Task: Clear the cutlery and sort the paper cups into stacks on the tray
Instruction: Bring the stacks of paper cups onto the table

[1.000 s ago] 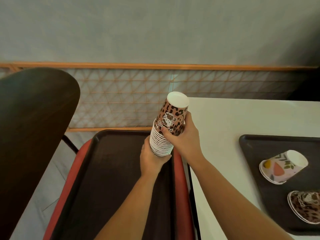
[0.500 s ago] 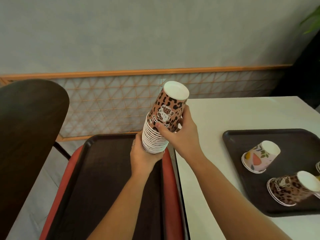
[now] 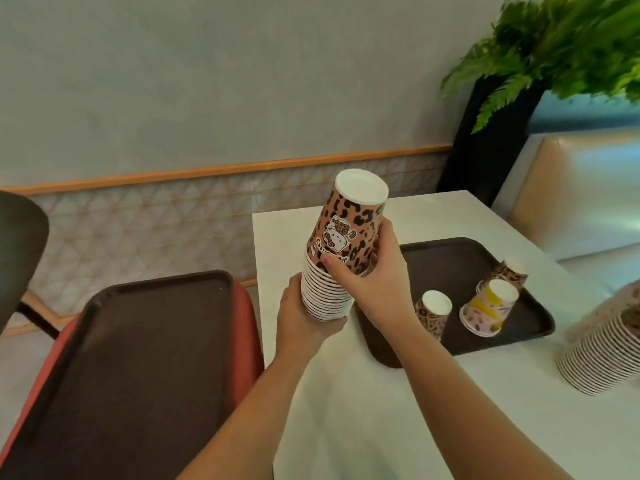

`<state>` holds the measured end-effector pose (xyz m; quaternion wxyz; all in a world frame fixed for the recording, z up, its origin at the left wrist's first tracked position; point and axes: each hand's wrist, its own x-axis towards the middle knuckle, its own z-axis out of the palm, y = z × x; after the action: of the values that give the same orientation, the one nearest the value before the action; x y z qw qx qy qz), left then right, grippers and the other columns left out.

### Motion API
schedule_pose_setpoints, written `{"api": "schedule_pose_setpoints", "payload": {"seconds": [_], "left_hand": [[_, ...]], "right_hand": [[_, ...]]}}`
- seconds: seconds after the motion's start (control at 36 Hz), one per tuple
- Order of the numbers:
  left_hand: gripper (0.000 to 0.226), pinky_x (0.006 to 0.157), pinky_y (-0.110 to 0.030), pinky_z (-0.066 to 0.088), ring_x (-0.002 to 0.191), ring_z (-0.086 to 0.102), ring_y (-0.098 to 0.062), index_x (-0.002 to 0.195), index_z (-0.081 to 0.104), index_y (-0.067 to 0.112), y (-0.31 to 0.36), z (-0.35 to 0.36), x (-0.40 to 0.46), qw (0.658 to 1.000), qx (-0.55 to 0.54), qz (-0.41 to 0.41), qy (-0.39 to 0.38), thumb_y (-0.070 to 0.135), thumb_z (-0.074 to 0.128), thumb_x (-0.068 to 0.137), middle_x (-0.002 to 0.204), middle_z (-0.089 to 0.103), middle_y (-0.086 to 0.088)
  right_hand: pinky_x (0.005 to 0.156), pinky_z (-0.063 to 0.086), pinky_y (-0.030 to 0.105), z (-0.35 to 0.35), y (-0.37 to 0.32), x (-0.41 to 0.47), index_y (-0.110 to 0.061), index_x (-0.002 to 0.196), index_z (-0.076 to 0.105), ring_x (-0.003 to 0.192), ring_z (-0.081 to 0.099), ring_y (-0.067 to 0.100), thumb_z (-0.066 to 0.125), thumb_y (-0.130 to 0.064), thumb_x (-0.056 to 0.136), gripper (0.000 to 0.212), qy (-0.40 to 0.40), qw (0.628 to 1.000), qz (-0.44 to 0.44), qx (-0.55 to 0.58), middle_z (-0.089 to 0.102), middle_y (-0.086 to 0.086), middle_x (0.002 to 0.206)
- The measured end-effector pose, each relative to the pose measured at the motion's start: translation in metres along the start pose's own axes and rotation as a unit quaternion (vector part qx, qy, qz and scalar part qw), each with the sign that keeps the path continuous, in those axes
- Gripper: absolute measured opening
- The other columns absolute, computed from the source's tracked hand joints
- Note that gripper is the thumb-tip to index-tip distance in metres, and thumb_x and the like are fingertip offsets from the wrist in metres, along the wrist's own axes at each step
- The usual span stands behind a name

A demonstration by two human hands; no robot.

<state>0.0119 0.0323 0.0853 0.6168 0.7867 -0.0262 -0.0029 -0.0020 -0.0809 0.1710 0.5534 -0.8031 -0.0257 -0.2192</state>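
Both my hands hold a tall upside-down stack of leopard-print paper cups above the white table's left edge. My left hand cups the stack's rims from below. My right hand grips the top cup's side. On the table lies a dark brown tray with three upside-down cups: a leopard cup, a yellow-and-pink floral cup and another leopard cup behind it. A second cup stack leans on the table at the right edge.
Another dark brown tray lies on a red chair seat to the left. A dark chair back is at far left. A green plant and a beige bench are at the right.
The view has swung right, and the held stack now sits over the white table instead of the tray on the chair. The tray cups now appear upright on their rims; a second stack came into view.
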Motion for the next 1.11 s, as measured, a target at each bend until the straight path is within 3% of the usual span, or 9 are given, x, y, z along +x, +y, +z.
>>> {"api": "schedule_pose_setpoints", "payload": {"seconds": [0.11,0.22,0.33,0.44,0.56,0.64,0.75,0.97,1.11], "left_hand": [[0.090,0.091,-0.043,0.052,0.109,0.058,-0.019,0.126,0.044,0.026,0.010,0.047,-0.019,1.000,0.020,-0.010,0.003,0.028,0.089,0.048,0.119,0.059,0.001],[0.096,0.092,-0.040,0.053,0.112,0.056,-0.014,0.127,0.042,0.031,0.027,0.096,-0.040,1.000,-0.010,-0.003,-0.005,0.037,0.086,0.043,0.121,0.058,0.008],[0.094,0.097,-0.042,0.048,0.114,0.056,-0.016,0.134,0.040,0.020,0.034,0.135,-0.061,0.999,-0.008,0.019,-0.026,0.013,0.088,0.053,0.126,0.056,0.000],[0.094,0.098,-0.037,0.047,0.114,0.055,-0.013,0.136,0.037,0.019,0.041,0.170,-0.076,0.998,-0.005,0.027,-0.058,0.009,0.087,0.057,0.125,0.054,0.004],[0.089,0.097,-0.038,0.048,0.110,0.055,-0.013,0.132,0.040,0.018,0.048,0.199,-0.083,0.994,0.018,0.037,-0.106,0.015,0.088,0.057,0.123,0.055,0.004],[0.083,0.094,-0.036,0.049,0.099,0.054,-0.008,0.129,0.042,0.016,0.055,0.220,-0.086,0.989,0.008,0.048,-0.141,0.006,0.086,0.059,0.107,0.053,0.011],[0.088,0.095,-0.038,0.050,0.108,0.058,-0.014,0.131,0.041,0.020,0.051,0.250,-0.091,0.977,0.024,0.044,-0.206,0.012,0.087,0.056,0.119,0.059,0.005],[0.080,0.090,-0.038,0.052,0.103,0.061,-0.018,0.123,0.046,0.022,0.035,0.320,-0.109,0.955,0.026,0.034,-0.294,0.004,0.086,0.057,0.108,0.061,0.007],[0.084,0.059,-0.007,0.049,0.111,0.053,-0.017,0.128,0.039,0.021,0.037,0.361,-0.124,0.937,0.024,-0.012,-0.348,0.008,0.086,0.059,0.121,0.057,0.000]], "right_hand": [[0.096,0.044,0.026,-0.052,0.006,-0.017,-0.029,0.128,0.038,0.115,0.052,0.004,0.074,-0.048,0.063,0.077,0.014,1.000,0.016,-0.005,0.053,-0.011,0.126],[0.099,0.044,0.028,-0.098,0.013,-0.029,-0.027,0.131,0.037,0.117,0.051,0.004,0.073,-0.048,0.064,0.079,0.018,0.999,0.018,-0.022,0.052,-0.010,0.128],[0.099,0.042,0.026,-0.139,0.023,-0.043,-0.026,0.132,0.036,0.118,0.049,0.005,0.076,-0.041,0.067,0.078,0.035,0.998,0.013,-0.042,0.051,-0.010,0.128],[0.100,0.044,0.031,-0.176,0.034,-0.055,-0.026,0.132,0.037,0.119,0.049,0.007,0.075,-0.044,0.065,0.080,0.057,0.997,0.017,-0.058,0.051,-0.009,0.127],[0.100,0.046,0.036,-0.206,0.045,-0.065,-0.028,0.130,0.038,0.119,0.050,0.008,0.067,-0.061,0.057,0.085,0.098,0.993,0.034,-0.064,0.053,-0.008,0.127],[0.099,0.047,0.037,-0.224,0.054,-0.074,-0.021,0.131,0.040,0.118,0.052,0.009,0.068,-0.060,0.058,0.087,0.135,0.987,0.041,-0.079,0.055,-0.005,0.126],[0.098,0.048,0.036,-0.248,0.069,-0.088,-0.022,0.130,0.041,0.116,0.052,0.007,0.067,-0.060,0.059,0.085,0.185,0.976,0.053,-0.099,0.054,-0.005,0.124],[0.097,0.048,0.032,-0.294,0.107,-0.121,-0.033,0.125,0.037,0.112,0.053,0.006,0.071,-0.055,0.059,0.078,0.258,0.951,0.096,-0.138,0.052,-0.011,0.119],[0.096,0.049,0.035,-0.325,0.129,-0.138,-0.033,0.126,0.038,0.113,0.053,0.006,0.068,-0.061,0.058,0.080,0.273,0.942,0.130,-0.148,0.053,-0.011,0.120]]}}
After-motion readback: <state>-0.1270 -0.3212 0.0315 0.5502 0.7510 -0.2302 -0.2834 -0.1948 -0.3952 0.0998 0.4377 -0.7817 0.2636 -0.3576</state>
